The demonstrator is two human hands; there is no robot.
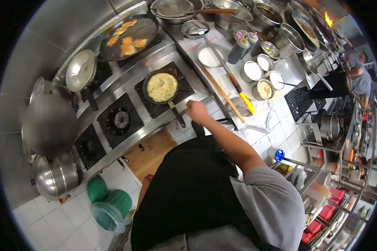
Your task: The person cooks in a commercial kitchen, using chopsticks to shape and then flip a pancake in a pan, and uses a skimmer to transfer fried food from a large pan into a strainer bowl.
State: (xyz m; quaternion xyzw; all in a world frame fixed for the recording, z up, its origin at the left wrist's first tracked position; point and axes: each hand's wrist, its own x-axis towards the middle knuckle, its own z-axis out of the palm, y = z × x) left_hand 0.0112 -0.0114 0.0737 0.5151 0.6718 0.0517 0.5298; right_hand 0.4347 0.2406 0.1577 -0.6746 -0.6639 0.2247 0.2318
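My right hand (197,111) is closed above the stove's front edge, its fingers curled and partly hidden. Just left of it, apart from the hand, is the dark handle (178,116) of a small frying pan. That frying pan (146,86) sits on a burner, and a pale yellow, egg-like mixture (162,87) fills it. Low beside the black apron (188,184), only a bit of my left hand (147,180) shows; its fingers are hidden.
A large dark pan (113,47) holds browned pieces of food. Right of the stove, a counter carries a long-handled spatula (224,67), a wooden stick (222,94), squeeze bottles (238,51) and several bowls. Green bins (119,203) stand on the floor. Another person (360,77) stands far right.
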